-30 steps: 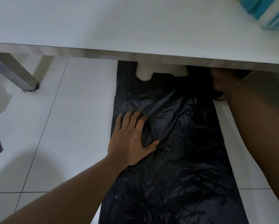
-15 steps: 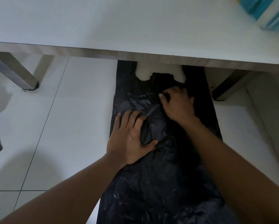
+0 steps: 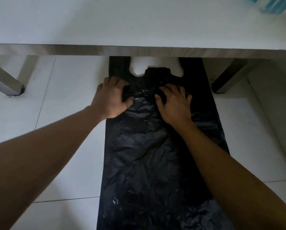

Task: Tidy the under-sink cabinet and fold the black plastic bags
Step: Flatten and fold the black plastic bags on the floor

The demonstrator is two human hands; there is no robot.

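A large black plastic bag lies flat and lengthwise on the white tiled floor, its two handle loops reaching under the table edge. My left hand rests palm down on the bag's upper left corner, fingers spread over its left edge. My right hand presses on the upper middle of the bag, fingers spread and slightly bent. Neither hand grips the plastic. The far ends of the handles are hidden by the table.
A white table top with a wood-grain edge overhangs the bag's far end. Its legs stand at the left and the right. A teal and white object sits on the table's far right corner.
Both hands slid up the bag toward the handles. My left hand moved from the middle left to the upper left corner, and my right hand shifted right and slightly forward.
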